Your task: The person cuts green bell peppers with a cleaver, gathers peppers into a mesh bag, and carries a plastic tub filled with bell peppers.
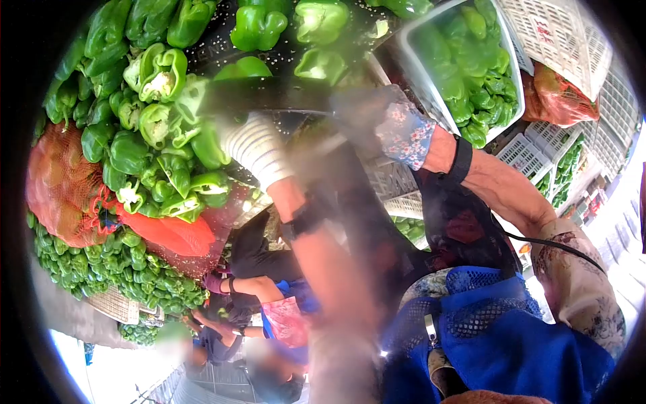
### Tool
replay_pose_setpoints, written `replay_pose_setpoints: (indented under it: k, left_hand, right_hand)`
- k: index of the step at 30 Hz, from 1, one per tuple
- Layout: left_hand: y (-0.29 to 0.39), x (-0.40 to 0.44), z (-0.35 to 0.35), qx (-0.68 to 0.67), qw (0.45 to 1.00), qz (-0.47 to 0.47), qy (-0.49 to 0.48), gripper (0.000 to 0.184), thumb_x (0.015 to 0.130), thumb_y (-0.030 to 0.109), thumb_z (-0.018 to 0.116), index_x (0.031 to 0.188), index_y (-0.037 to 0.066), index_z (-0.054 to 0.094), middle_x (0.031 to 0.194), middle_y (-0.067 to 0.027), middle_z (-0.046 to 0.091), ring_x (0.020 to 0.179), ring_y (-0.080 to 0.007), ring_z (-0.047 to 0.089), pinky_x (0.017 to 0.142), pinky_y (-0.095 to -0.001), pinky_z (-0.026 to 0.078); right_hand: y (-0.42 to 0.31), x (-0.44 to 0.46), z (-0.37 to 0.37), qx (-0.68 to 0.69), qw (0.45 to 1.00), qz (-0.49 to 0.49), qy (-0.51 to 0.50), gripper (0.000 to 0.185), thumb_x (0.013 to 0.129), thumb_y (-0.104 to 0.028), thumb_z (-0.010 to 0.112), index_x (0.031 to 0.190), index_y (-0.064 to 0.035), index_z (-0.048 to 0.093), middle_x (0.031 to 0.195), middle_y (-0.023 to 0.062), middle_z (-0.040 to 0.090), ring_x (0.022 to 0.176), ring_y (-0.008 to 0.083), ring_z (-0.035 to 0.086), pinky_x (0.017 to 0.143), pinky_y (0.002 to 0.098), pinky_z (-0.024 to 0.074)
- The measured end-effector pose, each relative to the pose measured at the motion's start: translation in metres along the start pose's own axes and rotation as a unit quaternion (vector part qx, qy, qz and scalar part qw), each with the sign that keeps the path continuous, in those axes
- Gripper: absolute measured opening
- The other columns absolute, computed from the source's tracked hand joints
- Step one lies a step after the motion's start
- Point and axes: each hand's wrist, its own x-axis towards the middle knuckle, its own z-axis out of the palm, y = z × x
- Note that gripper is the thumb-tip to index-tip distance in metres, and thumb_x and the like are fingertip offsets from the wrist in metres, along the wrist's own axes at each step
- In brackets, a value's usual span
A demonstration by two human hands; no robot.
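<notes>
My left hand (pixel 254 145), in a striped glove, reaches up beside the cut green peppers (pixel 161 77). Its fingers are hidden or blurred behind a long dark band (pixel 269 94), perhaps a blade. At the other end of that band is my right hand (pixel 387 124), in a pale glove with a flowered cuff. The fingers are smeared but look closed around something. Halved peppers (pixel 321 21) and scattered seeds lie on the black surface (pixel 222 40) beyond the hands.
A white crate (pixel 521 101) of green peppers stands at upper right, near plastic crates (pixel 525 158) and a red mesh sack (pixel 562 97). Another mesh sack (pixel 60 188) and a large pepper pile (pixel 114 266) are at left. Co-workers (pixel 282 316) are at lower left.
</notes>
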Motion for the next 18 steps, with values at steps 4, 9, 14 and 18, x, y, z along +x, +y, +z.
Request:
replay_pose_setpoints:
  k: [4, 9, 14, 18]
  left_hand:
    - [-0.027, 0.019, 0.010, -0.135, 0.990, 0.014, 0.021, 0.041, 0.089, 0.004, 0.054, 0.128, -0.006, 0.046, 0.126, -0.0138, 0.057, 0.108, -0.0183, 0.055, 0.096, -0.0231, 0.038]
    - [-0.028, 0.024, 0.012, 0.042, 0.999, -0.008, -0.022, 0.044, 0.088, 0.004, 0.056, 0.130, -0.005, 0.044, 0.128, -0.0154, 0.056, 0.110, -0.0200, 0.055, 0.096, -0.0251, 0.040]
    - [-0.027, 0.023, 0.012, 0.142, 0.988, 0.057, -0.015, 0.045, 0.088, 0.006, 0.058, 0.130, -0.005, 0.044, 0.126, -0.0157, 0.057, 0.109, -0.0196, 0.057, 0.092, -0.0269, 0.043]
    - [-0.054, 0.040, 0.020, 0.107, 0.992, 0.072, 0.006, 0.042, 0.088, 0.009, 0.060, 0.127, -0.004, 0.048, 0.119, -0.0136, 0.061, 0.106, -0.0171, 0.058, 0.088, -0.0254, 0.045]
  right_hand:
    - [-0.001, 0.012, -0.008, -0.038, 0.998, -0.005, -0.055, 0.012, 0.074, -0.008, 0.058, 0.084, -0.0034, 0.058, 0.075, 0.0099, 0.059, 0.067, 0.0264, 0.063, 0.057, 0.0349, 0.0503]
    - [0.002, 0.013, -0.021, -0.022, 0.999, -0.025, -0.037, 0.011, 0.073, -0.009, 0.058, 0.082, -0.0031, 0.055, 0.067, 0.0088, 0.055, 0.062, 0.0267, 0.061, 0.053, 0.0344, 0.0486]
    - [0.000, 0.037, -0.024, -0.042, 0.995, -0.029, -0.089, 0.013, 0.081, -0.015, 0.057, 0.083, -0.0014, 0.056, 0.065, 0.0109, 0.057, 0.056, 0.0271, 0.059, 0.049, 0.0370, 0.0474]
    - [-0.013, 0.053, -0.019, -0.142, 0.980, -0.006, -0.136, 0.015, 0.080, -0.016, 0.058, 0.081, -0.0008, 0.056, 0.065, 0.0102, 0.057, 0.054, 0.0257, 0.058, 0.045, 0.0366, 0.0449]
